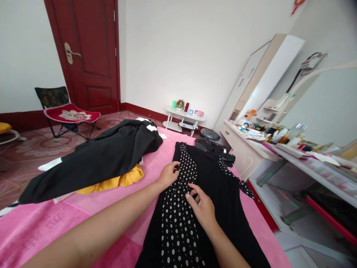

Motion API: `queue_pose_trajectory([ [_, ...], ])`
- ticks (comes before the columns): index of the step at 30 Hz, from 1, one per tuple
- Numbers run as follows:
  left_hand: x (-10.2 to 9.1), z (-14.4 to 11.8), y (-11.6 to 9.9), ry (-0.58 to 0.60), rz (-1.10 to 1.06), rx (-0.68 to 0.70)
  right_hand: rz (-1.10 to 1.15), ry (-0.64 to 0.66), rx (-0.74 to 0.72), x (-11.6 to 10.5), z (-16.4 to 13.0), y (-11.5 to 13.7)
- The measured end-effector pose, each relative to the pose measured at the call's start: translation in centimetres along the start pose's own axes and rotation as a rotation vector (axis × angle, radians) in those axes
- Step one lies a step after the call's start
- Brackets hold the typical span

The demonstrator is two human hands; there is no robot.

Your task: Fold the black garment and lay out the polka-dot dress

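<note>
A black dress [223, 223] lies spread on the pink bed cover, and a white-dotted black strip of its cloth [180, 212] runs down the front. My left hand [168, 175] is at the left edge of this strip, thumb and fingers bent together on the cloth. Lower down, at the strip's right edge, my right hand [202, 208] rests with thumb and index finger apart, touching the fabric. Another dotted piece [245, 189] sticks out at the dress's right side.
Left on the pink cover [97, 219] lie a black garment [95, 160] and a yellow cloth [114, 181]. Dark lacy clothing [213, 149] sits at the far end. A cluttered dressing table [251, 143] stands right, a folding chair [71, 113] left, a low white table [182, 114] behind.
</note>
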State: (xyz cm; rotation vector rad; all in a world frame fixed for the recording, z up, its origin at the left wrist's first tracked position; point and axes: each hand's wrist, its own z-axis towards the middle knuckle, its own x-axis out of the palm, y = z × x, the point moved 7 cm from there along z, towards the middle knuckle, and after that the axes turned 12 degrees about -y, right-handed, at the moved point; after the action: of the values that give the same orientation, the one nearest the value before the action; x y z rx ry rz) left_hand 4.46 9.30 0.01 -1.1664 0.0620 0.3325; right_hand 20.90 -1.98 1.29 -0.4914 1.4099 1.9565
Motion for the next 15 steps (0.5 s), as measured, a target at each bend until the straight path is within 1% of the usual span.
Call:
queue_pose_trajectory([
  [2,0.7,2.1,0.3,0.022,0.039,-0.02,0.084,-0.031,-0.023,0.0,-0.1,-0.1],
  [4,1.8,4.3,0.4,0.053,0.062,-0.034,0.161,-0.034,-0.082,0.0,-0.4,0.2],
  [6,3.3,6.3,0.4,0.092,0.077,-0.041,0.179,-0.029,-0.147,-0.1,-0.6,0.7],
  [8,4.8,7.9,0.4,0.116,0.091,-0.051,0.147,-0.026,-0.189,-0.1,-0.7,1.1],
  [10,6.1,9.3,0.3,0.106,0.096,-0.053,0.115,-0.042,-0.22,-0.2,-0.8,1.4],
  [12,7.1,10.5,-0.1,0.066,0.078,-0.033,0.114,-0.085,-0.246,-0.5,-0.8,1.5],
  [15,7.8,11.6,-0.6,0.013,0.044,0.013,0.134,-0.145,-0.23,-0.9,-0.6,1.2],
])
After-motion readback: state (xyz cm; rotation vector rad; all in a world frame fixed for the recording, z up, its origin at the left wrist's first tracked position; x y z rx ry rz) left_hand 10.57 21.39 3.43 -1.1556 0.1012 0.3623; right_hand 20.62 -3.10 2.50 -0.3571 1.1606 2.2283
